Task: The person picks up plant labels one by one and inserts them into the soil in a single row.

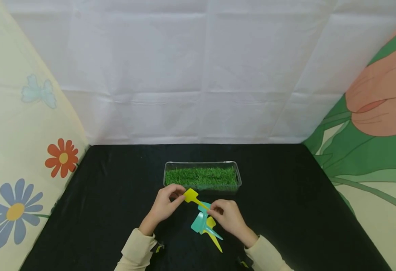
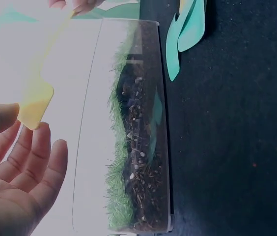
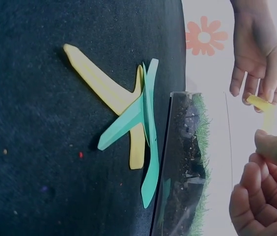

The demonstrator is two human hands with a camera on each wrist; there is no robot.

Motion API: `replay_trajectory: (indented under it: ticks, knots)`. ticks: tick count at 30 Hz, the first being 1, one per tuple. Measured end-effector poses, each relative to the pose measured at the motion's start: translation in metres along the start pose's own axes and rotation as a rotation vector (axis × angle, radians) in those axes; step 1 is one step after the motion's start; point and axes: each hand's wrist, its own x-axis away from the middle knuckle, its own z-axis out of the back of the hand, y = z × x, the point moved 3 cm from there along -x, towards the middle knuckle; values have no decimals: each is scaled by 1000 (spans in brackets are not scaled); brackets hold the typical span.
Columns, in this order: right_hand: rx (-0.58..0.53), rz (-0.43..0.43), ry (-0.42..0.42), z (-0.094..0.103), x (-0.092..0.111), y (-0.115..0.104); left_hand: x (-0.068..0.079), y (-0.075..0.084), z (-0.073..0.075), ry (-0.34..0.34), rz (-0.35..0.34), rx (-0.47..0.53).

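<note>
Both hands hold one yellow plastic plant label point(image 1: 191, 195) between them, raised in front of the planter. My left hand point(image 1: 165, 203) pinches its broad head between thumb and fingers; in the left wrist view the thumb and fingertips meet the label's edge point(image 2: 36, 105). The narrow stem end is pinched by my right hand point(image 1: 229, 217). Below lies a small pile of labels, with teal ones point(image 3: 148, 128) crossed over another yellow one point(image 3: 99, 83). Behind the hands stands a clear plastic box point(image 1: 202, 187) holding green grass point(image 1: 201, 176) over dark soil point(image 2: 141, 162).
A black cloth point(image 1: 279, 195) covers the table. White fabric point(image 1: 201, 75) hangs at the back, with a flower-printed panel point(image 1: 18, 150) on the left and another printed panel point(image 1: 370, 150) on the right.
</note>
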Motion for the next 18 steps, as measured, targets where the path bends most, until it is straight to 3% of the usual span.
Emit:
replay_trajectory:
  ticks: [9,16,18]
  knots:
    - [5,2,12,-1,0,0,-1,5,0,-6,11,-10]
    - [-1,0,11,-2,1,1,1,-27,-11,-41,-14,-6]
    - [0,4,14,-2,1,1,1,-28,-11,-51,-42,-10]
